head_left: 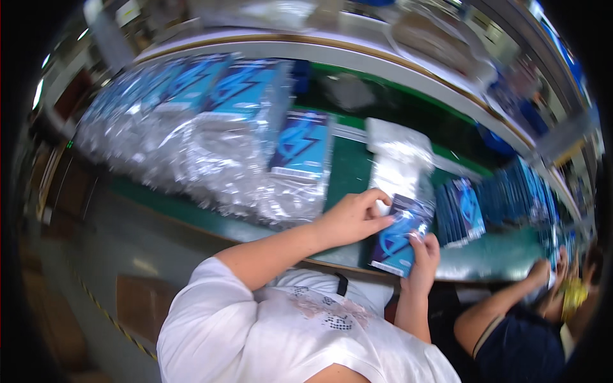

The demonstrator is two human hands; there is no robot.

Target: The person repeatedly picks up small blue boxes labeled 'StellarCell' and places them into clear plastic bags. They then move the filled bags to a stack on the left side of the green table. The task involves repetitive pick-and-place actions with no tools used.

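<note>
Your left hand [350, 218] sits near picture centre, fingers curled, thumb and fingertips pinching the upper edge of a flat blue-and-dark printed packet in clear plastic wrap [397, 235]. Your right hand [424, 254] is just at 4 o'clock of the left, fingers bent around the packet's lower right corner. So both hands grip the one packet, held tilted over the near edge of the green work surface [348, 172].

At 12 o'clock of the packet, touching or overlapping it: a clear, crinkled plastic sleeve [397, 156] lying on the green surface. Whether the packet is partly inside it, you cannot tell; blur hides the join.

At 10 o'clock of your hands: a long fanned row of the same blue packets in shiny wrap [198, 121], leaning one on another.

At 3 o'clock: a smaller stack of blue packets [463, 214], near but apart from your right hand.

At 4 o'clock, lower right rim: another person's arm in a dark sleeve [511, 319], hands blurred.
</note>
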